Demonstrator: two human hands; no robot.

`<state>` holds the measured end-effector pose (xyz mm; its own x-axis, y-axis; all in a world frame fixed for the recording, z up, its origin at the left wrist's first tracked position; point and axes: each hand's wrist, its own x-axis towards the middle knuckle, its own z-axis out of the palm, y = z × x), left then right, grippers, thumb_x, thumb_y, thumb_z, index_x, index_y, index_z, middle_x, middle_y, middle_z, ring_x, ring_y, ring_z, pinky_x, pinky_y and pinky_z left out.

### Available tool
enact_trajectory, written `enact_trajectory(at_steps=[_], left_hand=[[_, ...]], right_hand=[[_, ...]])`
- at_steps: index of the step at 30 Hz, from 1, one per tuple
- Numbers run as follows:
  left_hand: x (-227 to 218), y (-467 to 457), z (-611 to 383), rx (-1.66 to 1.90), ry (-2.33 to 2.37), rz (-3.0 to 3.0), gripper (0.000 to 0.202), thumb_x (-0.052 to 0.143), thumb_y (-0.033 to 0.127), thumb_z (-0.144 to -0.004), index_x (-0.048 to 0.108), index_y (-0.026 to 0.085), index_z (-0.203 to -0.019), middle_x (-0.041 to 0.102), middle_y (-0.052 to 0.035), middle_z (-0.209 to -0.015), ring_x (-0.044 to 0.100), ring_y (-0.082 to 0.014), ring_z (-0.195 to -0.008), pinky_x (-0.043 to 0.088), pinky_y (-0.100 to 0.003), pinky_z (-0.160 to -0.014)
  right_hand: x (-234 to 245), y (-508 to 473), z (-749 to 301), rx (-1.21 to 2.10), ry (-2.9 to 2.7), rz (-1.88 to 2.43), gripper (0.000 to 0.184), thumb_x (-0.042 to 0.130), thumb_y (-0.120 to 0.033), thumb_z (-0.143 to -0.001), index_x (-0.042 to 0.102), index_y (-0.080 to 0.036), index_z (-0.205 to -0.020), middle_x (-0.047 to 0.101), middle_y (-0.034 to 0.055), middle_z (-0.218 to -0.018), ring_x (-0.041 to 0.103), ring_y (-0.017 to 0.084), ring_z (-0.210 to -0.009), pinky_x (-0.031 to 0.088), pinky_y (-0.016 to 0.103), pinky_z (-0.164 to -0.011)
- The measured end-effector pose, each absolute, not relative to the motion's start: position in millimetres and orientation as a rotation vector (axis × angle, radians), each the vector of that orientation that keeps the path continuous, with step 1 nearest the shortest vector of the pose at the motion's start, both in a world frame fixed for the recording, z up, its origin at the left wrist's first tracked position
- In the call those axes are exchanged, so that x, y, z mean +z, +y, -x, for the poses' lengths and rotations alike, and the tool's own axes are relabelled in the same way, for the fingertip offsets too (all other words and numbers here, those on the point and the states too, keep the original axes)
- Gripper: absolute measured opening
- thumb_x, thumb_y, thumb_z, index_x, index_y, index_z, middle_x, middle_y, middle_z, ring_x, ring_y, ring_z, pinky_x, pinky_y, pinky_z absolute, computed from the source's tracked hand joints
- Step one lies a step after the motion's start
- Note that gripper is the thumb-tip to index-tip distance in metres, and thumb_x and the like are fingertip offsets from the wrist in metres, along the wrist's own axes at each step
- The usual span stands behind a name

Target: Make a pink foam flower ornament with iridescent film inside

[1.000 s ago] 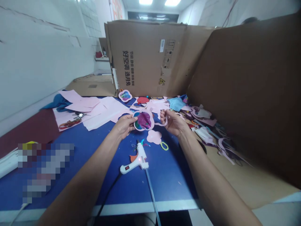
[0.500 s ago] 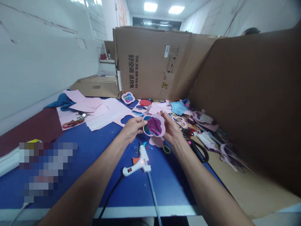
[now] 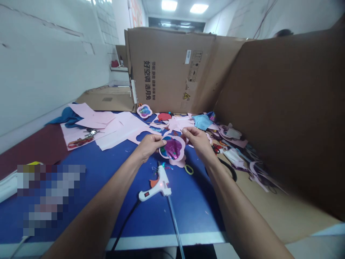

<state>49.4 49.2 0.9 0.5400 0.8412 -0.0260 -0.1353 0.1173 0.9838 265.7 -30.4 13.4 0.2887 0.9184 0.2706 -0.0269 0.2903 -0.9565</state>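
My left hand pinches the left edge of a flower-shaped pink cutout with a shiny purple and blue centre. The cutout is held tilted above the table. At its upper right, my right hand has thumb and forefinger pressed together; what lies between them is too small to make out. Below the cutout, a plain pink scalloped piece lies partly covered, beside a yellow-green loop. A white hot glue gun rests nearer to me, its clear glue stick pointing toward the table's front edge.
Pink sheets and scissors lie at the left. Another flower cutout leans at the back. Scraps and a light-blue piece crowd the back right. Large cardboard panels wall off the back and right. A blurred-out item is at front left.
My right hand's fingertips have moved from the cutout's right side to just above its upper right. The cutout has lowered slightly, and the whole view has shifted a little.
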Motion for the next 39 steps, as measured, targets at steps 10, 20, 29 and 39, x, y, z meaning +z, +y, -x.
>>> enact_trajectory(at_steps=[10, 20, 29, 39], left_hand=[[4.3, 46.9, -49.8, 0.695, 0.709, -1.549, 0.023, 0.083, 0.036, -0.075, 0.073, 0.017, -0.068, 0.059, 0.0015, -0.061, 0.046, -0.0105, -0.053, 0.034, -0.025, -0.054], [19.3, 63.3, -34.1, 0.862, 0.82, -1.108, 0.009, 0.08, 0.012, -0.08, 0.073, 0.011, -0.076, 0.073, -0.0079, -0.071, 0.069, -0.0169, -0.059, 0.06, -0.029, -0.06], [22.4, 67.3, -33.2, 0.887, 0.805, -0.826, 0.019, 0.067, -0.001, -0.088, 0.063, 0.013, -0.075, 0.075, -0.0086, -0.072, 0.071, -0.0161, -0.057, 0.061, -0.025, -0.053], [21.1, 73.1, -31.7, 1.015, 0.864, -0.726, 0.014, 0.064, 0.0, -0.092, 0.066, 0.012, -0.085, 0.076, -0.0086, -0.074, 0.072, -0.0168, -0.058, 0.063, -0.027, -0.058]], right_hand=[[15.6, -30.7, -273.8, 0.683, -1.158, 1.264, 0.037, 0.084, -0.055, -0.078, 0.074, -0.019, -0.078, 0.067, 0.0005, -0.068, 0.057, 0.015, -0.061, 0.048, 0.026, -0.054], [1.2, -20.6, -295.0, 0.815, -0.798, 1.126, 0.043, 0.091, -0.055, -0.068, 0.072, -0.021, -0.087, 0.071, -0.0005, -0.079, 0.057, 0.011, -0.06, 0.039, 0.022, -0.049], [7.4, -30.1, -282.2, 0.151, -1.089, 1.457, 0.03, 0.068, -0.048, -0.092, 0.078, -0.02, -0.091, 0.077, 0.0056, -0.084, 0.067, 0.02, -0.076, 0.05, 0.031, -0.071], [3.3, -31.1, -297.7, 0.068, -1.317, 1.854, 0.026, 0.063, -0.036, -0.096, 0.084, -0.021, -0.098, 0.082, 0.0045, -0.088, 0.073, 0.022, -0.082, 0.048, 0.03, -0.073]])
